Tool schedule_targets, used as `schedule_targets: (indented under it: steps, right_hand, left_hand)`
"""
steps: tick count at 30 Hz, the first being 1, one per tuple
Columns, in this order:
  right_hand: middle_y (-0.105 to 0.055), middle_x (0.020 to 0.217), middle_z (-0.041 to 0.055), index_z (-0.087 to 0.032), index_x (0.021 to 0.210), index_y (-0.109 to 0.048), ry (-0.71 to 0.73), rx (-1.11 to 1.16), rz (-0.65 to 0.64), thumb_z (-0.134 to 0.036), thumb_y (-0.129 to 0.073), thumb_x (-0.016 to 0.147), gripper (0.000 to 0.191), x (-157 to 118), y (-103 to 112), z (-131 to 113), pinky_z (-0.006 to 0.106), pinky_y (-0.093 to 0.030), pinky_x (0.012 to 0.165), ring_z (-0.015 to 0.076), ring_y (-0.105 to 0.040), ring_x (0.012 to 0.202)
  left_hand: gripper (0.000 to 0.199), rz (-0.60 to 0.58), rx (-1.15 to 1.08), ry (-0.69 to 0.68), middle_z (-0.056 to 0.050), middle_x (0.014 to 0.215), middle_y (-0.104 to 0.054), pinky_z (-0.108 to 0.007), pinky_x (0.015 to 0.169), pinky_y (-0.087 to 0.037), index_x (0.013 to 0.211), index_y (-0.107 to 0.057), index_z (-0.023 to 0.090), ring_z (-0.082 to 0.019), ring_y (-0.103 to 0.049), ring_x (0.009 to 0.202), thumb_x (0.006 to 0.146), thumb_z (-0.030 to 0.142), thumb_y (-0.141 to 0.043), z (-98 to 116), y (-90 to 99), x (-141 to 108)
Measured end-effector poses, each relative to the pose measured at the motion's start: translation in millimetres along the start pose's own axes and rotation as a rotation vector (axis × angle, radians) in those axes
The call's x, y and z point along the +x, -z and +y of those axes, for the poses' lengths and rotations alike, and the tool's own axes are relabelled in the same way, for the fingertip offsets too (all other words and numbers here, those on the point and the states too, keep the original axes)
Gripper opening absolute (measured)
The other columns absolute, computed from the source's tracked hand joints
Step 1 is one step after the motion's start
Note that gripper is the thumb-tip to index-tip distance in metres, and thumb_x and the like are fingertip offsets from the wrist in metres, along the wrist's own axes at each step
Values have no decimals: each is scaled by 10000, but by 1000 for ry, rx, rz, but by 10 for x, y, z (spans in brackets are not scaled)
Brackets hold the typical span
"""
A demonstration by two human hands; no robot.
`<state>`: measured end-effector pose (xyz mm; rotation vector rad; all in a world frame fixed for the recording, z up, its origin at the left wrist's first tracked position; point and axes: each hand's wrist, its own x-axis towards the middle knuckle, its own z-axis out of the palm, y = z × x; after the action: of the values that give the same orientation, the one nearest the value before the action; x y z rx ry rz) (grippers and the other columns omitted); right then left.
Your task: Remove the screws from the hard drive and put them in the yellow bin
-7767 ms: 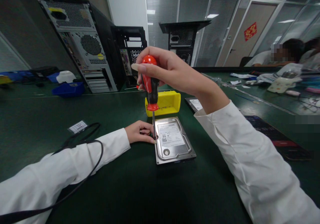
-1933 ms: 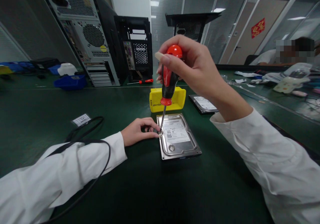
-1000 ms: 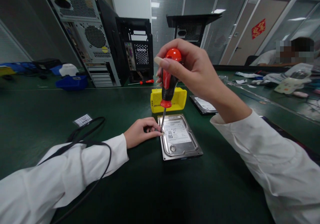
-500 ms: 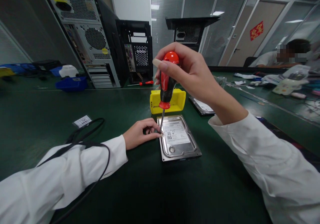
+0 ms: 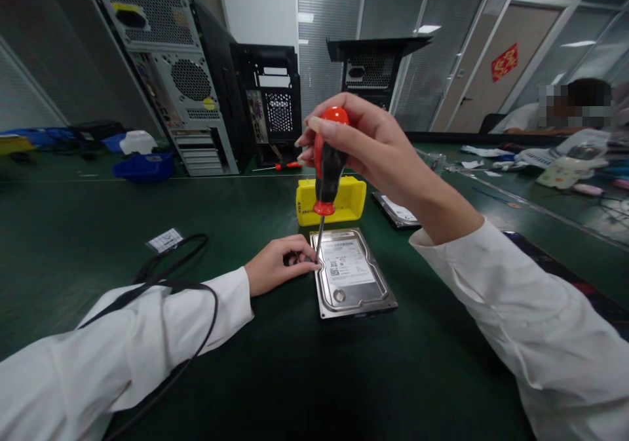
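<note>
A silver hard drive (image 5: 351, 274) with a white label lies flat on the dark green table (image 5: 275, 362). My right hand (image 5: 366, 133) is closed round the handle of a red and black screwdriver (image 5: 328, 172), held nearly upright. The screwdriver's tip meets the drive's left edge. Beside that tip, my left hand (image 5: 282, 263) is pinched, its fingertips at the drive's left edge and the end of the shaft. Whether something small sits between those fingertips is hidden. Just behind the drive stands a yellow bin (image 5: 351, 198).
A second hard drive (image 5: 396, 210) lies behind my right wrist. Computer cases (image 5: 191, 77) stand at the back, with another screwdriver (image 5: 287, 166) before them. A blue bin (image 5: 145, 167) is at the left. A black cable (image 5: 213, 310) crosses my left sleeve. A person (image 5: 525, 116) sits far right.
My right hand's fingers have shifted round the top of the screwdriver handle, and the handle has turned slightly. My left hand and the drive keep their places relative to each other.
</note>
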<state>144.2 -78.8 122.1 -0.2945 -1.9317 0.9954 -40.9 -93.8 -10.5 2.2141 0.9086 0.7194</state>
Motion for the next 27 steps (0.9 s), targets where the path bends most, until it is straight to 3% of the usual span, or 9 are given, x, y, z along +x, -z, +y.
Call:
schedule_targets:
  steps: [5,9,12,15,21,24,27]
  right_hand:
    - [-623,835,10,-177,876,-458,11,129,25,-315,-630,797,235,5,-88,84,259,-536,751,103,-632,752]
    - [-543,713,-60,-216,913,-431,-16,258,59,-334,-633,789,265,16,-132,189,219,-528,648,71,-554,611]
    - [-502,718,-42,-225,983,-462,-31,372,41,-424,-532,837,257,13,-135,215,216,-511,606,87,-530,613]
    - [-503,764,-12,-197,1029,-491,-77,438,2,-406,-434,883,261,6,-127,197,226,-511,630,99,-542,650]
    - [-553,855,4,-154,921,-471,-58,447,99,-219,-566,826,149,17,-123,197,231,-537,664,92,-579,717]
    - [-583,814,-22,-177,900,-435,-25,441,80,-241,-630,794,231,18,-135,228,217,-529,666,79,-580,685]
    - [-542,710,-58,-205,878,-406,-16,432,60,-287,-657,777,283,20,-154,245,183,-480,570,64,-529,588]
  left_hand:
    - [199,-36,11,-10,3,785,-478,-219,568,-382,861,-625,141,-112,-450,645,821,335,-617,-9,23,8]
    - [203,-73,-30,-16,0,831,-469,-220,598,-411,898,-606,150,-111,-468,671,811,333,-626,-37,69,4]
    - [196,-92,-75,-5,-15,872,-486,-230,633,-424,923,-603,154,-127,-490,721,832,326,-591,-47,117,-4]
    - [206,-50,-57,7,-26,879,-514,-248,668,-415,915,-609,153,-149,-503,767,875,330,-513,-50,146,-5]
    - [203,-30,-1,15,-32,877,-536,-266,707,-408,892,-611,147,-164,-523,797,889,306,-485,24,113,-20]
    - [194,-30,13,15,-31,878,-532,-259,698,-410,890,-616,148,-158,-524,789,887,298,-492,77,90,-39]
    - [183,-29,9,27,-35,886,-535,-251,670,-424,894,-624,151,-154,-536,777,874,294,-513,89,87,-52]
